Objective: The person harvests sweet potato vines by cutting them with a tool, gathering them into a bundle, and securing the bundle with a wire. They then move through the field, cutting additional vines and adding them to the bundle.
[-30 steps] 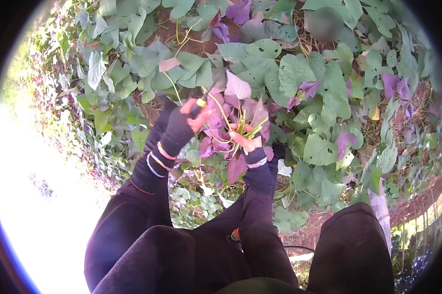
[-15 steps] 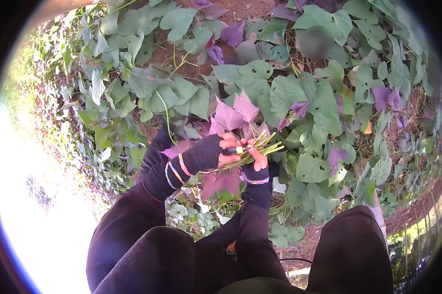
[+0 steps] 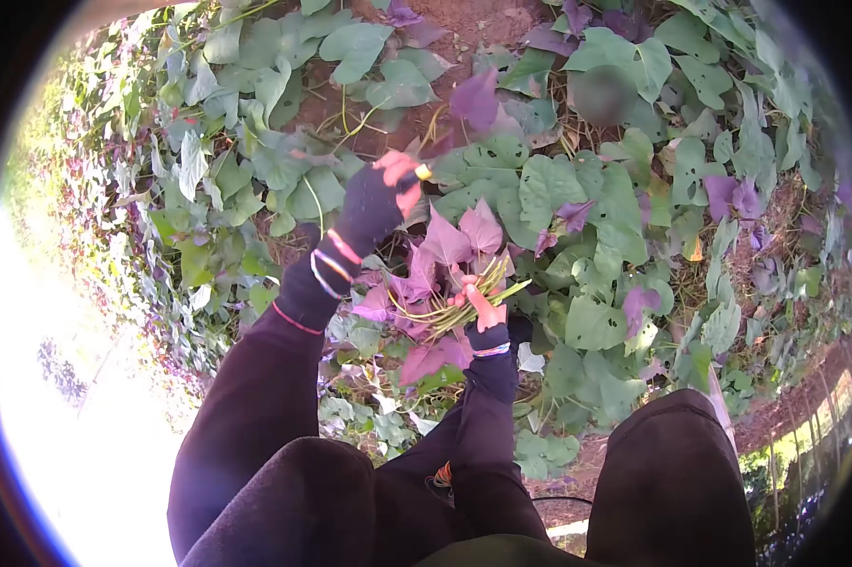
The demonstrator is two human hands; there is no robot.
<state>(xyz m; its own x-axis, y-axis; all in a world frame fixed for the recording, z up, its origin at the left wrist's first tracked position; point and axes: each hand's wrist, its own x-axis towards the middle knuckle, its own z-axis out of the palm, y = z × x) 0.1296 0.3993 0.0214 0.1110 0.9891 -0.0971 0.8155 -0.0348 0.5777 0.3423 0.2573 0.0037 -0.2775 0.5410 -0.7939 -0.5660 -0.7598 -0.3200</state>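
My right hand (image 3: pixel 481 307), in a dark sleeve with a pale band at the wrist, is closed around a bunch of long green leaf stems (image 3: pixel 445 319). The bunch's cut ends point to the right, and its broad purplish-pink leaves (image 3: pixel 445 241) spread to the left and above. My left hand (image 3: pixel 397 186), in a black fingerless covering with coloured wrist bands, is up and left of the bunch, apart from it. Its fingers are curled around or beside a small dark piece with a yellow end (image 3: pixel 423 173); blur hides what it is. A blurred purple leaf (image 3: pixel 476 99) is just beyond these fingers.
Heart-shaped green leaves (image 3: pixel 601 222) on trailing vines cover the ground, many with holes. Purple leaves (image 3: pixel 733 196) show among them, with reddish soil (image 3: pixel 482 28) at the top. My dark-clad knees (image 3: pixel 671 472) frame the bottom. Bright glare fills the left edge.
My left hand has left the bunch and moved up and to the left, towards the purple leaves. My right hand keeps the stems, shifted slightly left. A purple leaf at the top has moved down and right.
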